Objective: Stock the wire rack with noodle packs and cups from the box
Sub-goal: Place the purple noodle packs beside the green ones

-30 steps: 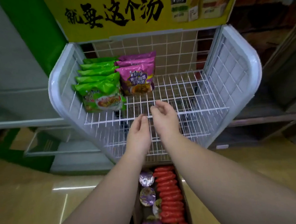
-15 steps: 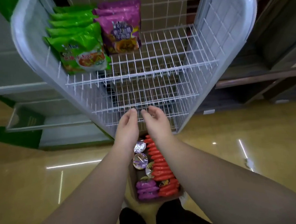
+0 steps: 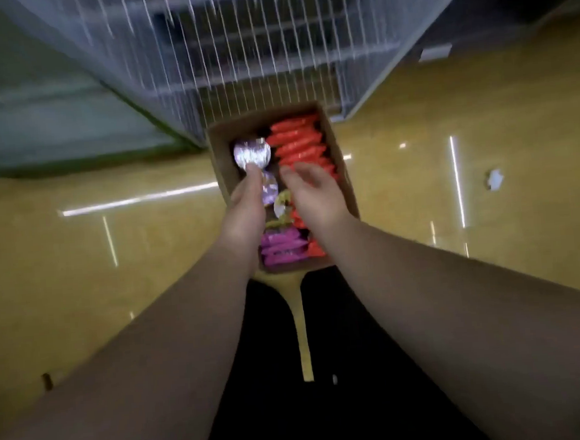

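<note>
Cardboard box (image 3: 341,168) on the yellow floor (image 3: 78,255) below the blurred wire rack (image 3: 252,43): red packs (image 3: 298,143) along its right wall, foil-lidded cups (image 3: 252,152) along its left, purple packs (image 3: 282,249) at the near left corner. Left hand (image 3: 248,202) and right hand (image 3: 314,192) above the contents, fingers loosely extended, grasping nothing; left fingertips overlap the far cup's lid, contact unclear
</note>
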The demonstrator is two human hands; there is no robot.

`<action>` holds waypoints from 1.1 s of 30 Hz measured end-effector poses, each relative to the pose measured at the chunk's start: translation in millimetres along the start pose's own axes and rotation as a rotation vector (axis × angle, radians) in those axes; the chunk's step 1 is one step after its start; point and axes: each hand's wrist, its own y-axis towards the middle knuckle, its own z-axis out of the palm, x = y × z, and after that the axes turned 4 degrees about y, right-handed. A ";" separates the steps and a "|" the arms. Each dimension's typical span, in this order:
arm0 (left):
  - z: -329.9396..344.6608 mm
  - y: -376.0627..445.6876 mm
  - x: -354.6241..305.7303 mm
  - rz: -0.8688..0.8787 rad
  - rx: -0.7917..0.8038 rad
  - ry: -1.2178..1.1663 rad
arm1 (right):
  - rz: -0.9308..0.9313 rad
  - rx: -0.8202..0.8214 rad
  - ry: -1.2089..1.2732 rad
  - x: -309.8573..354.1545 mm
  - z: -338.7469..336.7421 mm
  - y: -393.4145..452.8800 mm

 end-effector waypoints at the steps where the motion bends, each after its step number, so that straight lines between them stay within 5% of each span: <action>1: 1.0 14.7 11.5 -0.030 0.000 0.004 | 0.014 -0.003 -0.021 -14.2 3.9 10.0; 14: 17.2 198.7 141.3 -0.279 -0.175 0.136 | 0.307 0.048 -0.145 -182.3 52.1 171.8; 22: 33.9 286.7 199.9 -0.268 -0.144 0.816 | 0.243 0.269 -0.782 -274.8 63.6 242.9; 29: 47.2 313.0 205.7 -0.223 0.047 1.146 | 0.225 0.170 -0.749 -319.3 75.7 261.1; 33: 39.6 307.2 203.6 -0.216 0.053 1.084 | 0.243 0.121 -0.720 -311.2 77.1 258.6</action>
